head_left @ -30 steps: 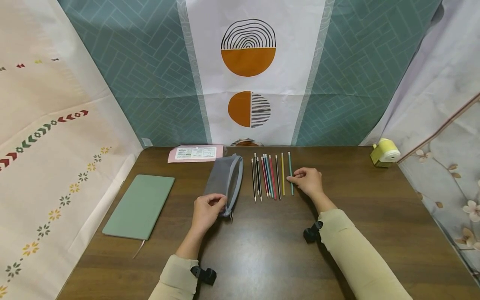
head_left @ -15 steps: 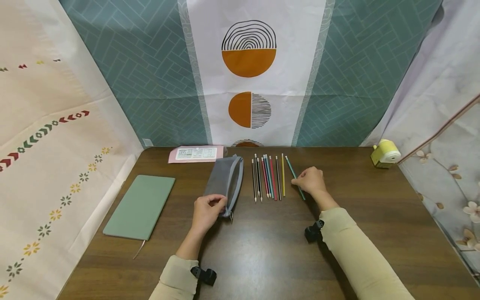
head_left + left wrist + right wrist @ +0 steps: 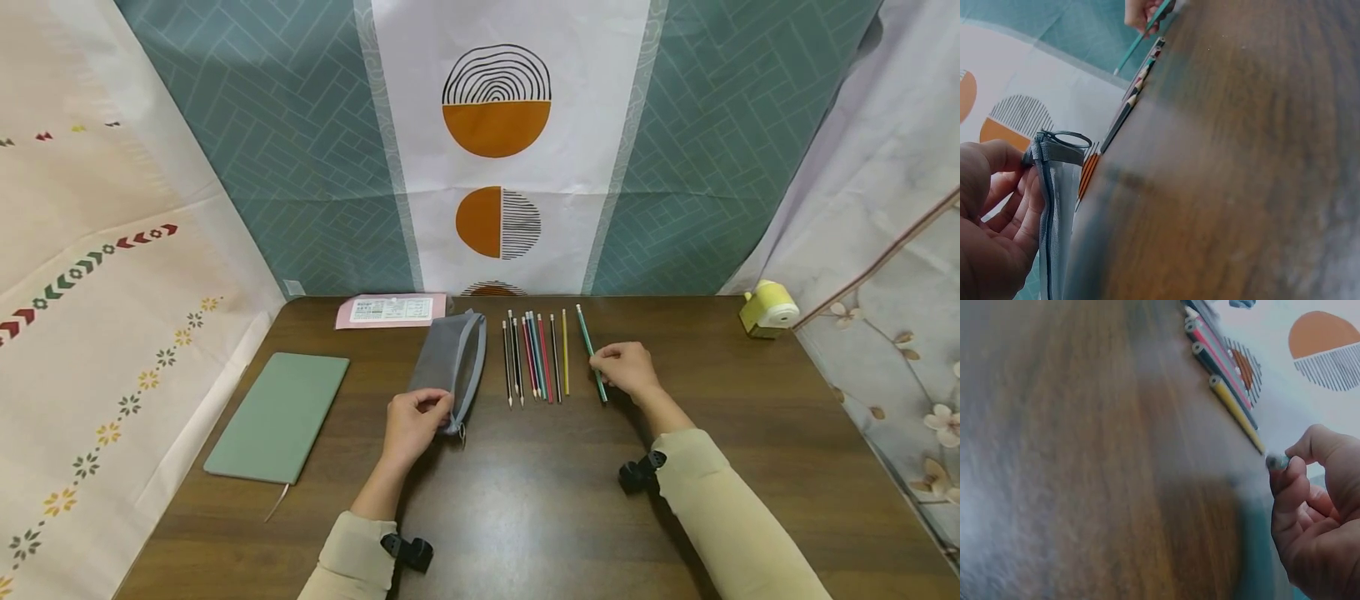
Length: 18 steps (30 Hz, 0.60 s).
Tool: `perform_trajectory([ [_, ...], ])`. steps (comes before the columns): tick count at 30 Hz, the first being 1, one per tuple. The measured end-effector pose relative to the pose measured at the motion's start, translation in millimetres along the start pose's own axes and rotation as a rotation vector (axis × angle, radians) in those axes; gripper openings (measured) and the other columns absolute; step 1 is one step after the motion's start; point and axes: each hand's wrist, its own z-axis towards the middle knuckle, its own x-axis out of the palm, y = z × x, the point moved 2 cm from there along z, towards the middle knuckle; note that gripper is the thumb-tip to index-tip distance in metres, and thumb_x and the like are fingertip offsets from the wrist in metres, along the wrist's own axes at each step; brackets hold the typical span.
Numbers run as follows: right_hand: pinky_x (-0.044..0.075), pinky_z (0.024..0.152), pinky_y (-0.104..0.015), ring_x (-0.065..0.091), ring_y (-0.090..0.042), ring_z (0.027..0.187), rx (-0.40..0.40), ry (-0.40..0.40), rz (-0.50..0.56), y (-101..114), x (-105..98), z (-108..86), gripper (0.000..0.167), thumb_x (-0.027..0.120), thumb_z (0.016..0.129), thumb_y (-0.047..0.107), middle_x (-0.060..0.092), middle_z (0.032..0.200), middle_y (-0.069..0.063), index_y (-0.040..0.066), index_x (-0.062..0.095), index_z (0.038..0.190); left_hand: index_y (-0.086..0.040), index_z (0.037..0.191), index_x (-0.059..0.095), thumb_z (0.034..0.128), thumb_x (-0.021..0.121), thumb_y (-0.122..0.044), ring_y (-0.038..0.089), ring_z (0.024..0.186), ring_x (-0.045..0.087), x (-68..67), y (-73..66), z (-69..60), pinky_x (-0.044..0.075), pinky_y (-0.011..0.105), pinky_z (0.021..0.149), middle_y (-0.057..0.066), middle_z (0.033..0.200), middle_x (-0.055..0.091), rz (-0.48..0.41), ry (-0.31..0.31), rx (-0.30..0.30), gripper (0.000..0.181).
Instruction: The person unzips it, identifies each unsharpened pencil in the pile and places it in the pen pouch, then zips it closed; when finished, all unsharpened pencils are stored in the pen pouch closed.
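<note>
My left hand [image 3: 408, 427] pinches the near corner of a grey zippered pencil pouch [image 3: 437, 352], beside the ring on its zip pull. The pouch lies on the table with its mouth parted toward the right. In the left wrist view the zip edge [image 3: 1049, 231] runs down from my fingertips. Between thumb and fingers, my right hand [image 3: 630, 369] grips a teal pencil [image 3: 587, 335], which slants with its white end away from me. Its near end [image 3: 1277, 462] pokes out of the grip in the right wrist view. Several pencils lie side by side between the hands, a yellow pencil [image 3: 566, 354] rightmost.
A green notebook [image 3: 277, 417] with a ribbon lies at left on the brown table [image 3: 525, 517]. Behind the pouch is a pink packet [image 3: 392, 310] with a white label. A yellow pencil sharpener [image 3: 768, 310] stands at the far right corner. Patterned cloths hang around the table.
The teal pencil has left the right side of the row, now tilted in my right hand, which has shifted slightly right and toward me. My left hand and the pouch stay still.
</note>
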Motion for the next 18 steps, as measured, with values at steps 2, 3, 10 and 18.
perform_trajectory([
  [2, 0.053, 0.055, -0.023, 0.06, -0.01, 0.059, -0.002, 0.018, 0.064, 1, 1, -0.2, 0.025, 0.065, 0.092, 0.009, 0.071, 0.077, -0.007, -0.01, 0.071, 0.107, 0.002, 0.089, 0.078, 0.0883, 0.076, -0.005, 0.012, 0.058, 0.067, 0.0, -0.2, 0.7, 0.055, 0.019, 0.056, 0.011, 0.074, 0.073, 0.003, 0.0, -0.004, 0.007],
  [3, 0.053, 0.055, -0.022, 0.06, -0.01, 0.059, -0.004, 0.023, 0.088, 2, 2, -0.3, 0.026, 0.064, 0.092, 0.009, 0.072, 0.079, -0.008, -0.01, 0.07, 0.109, 0.002, 0.089, 0.078, 0.0884, 0.076, -0.005, 0.012, 0.058, 0.067, 0.1, -0.4, 1.1, 0.055, 0.019, 0.056, 0.011, 0.074, 0.073, 0.004, 0.0, -0.005, 0.007],
  [10, 0.054, 0.058, -0.019, 0.06, -0.008, 0.063, -0.006, 0.085, 0.219, 6, 10, -3.7, 0.029, 0.06, 0.098, 0.007, 0.074, 0.096, -0.016, -0.014, 0.066, 0.116, 0.002, 0.089, 0.078, 0.0885, 0.076, -0.005, 0.01, 0.058, 0.066, 1.0, -2.1, 1.4, 0.055, 0.019, 0.056, 0.012, 0.075, 0.073, -0.001, -0.003, 0.001, 0.008],
  [18, 0.054, 0.057, -0.021, 0.06, -0.011, 0.064, 0.001, 0.138, 0.266, 11, 24, -9.4, 0.029, 0.06, 0.099, 0.009, 0.074, 0.095, -0.013, -0.012, 0.067, 0.117, 0.002, 0.09, 0.078, 0.0886, 0.076, -0.006, 0.01, 0.059, 0.066, 2.3, -2.2, 2.1, 0.055, 0.018, 0.056, 0.011, 0.075, 0.073, 0.004, -0.001, -0.01, 0.008],
])
